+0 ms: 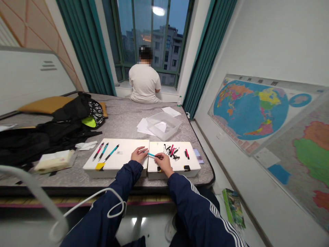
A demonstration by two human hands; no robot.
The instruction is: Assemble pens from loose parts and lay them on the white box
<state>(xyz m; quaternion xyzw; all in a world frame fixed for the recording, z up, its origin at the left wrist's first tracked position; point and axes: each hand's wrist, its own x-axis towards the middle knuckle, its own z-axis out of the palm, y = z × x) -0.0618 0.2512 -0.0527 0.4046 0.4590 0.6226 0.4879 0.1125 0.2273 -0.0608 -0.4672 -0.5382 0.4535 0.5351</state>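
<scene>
Both my hands grip one teal pen [151, 154] over the seam between two white boxes. My left hand [139, 154] pinches its left end and my right hand [162, 161] holds the right end, fingers closed. On the left white box [128, 147] lie three assembled pens [105, 152], one pink and two teal. The right white box [180, 164] carries a scatter of several pen parts [173, 151], black, pink and white.
A clear plastic tub [162, 125] and loose papers [144, 126] lie further back on the grey bed. Black clothing and a bag [59, 127] pile up at the left, with a tissue pack [55, 160] nearby. A person in white sits at the window [144, 82]. World maps lean on the right wall [257, 109].
</scene>
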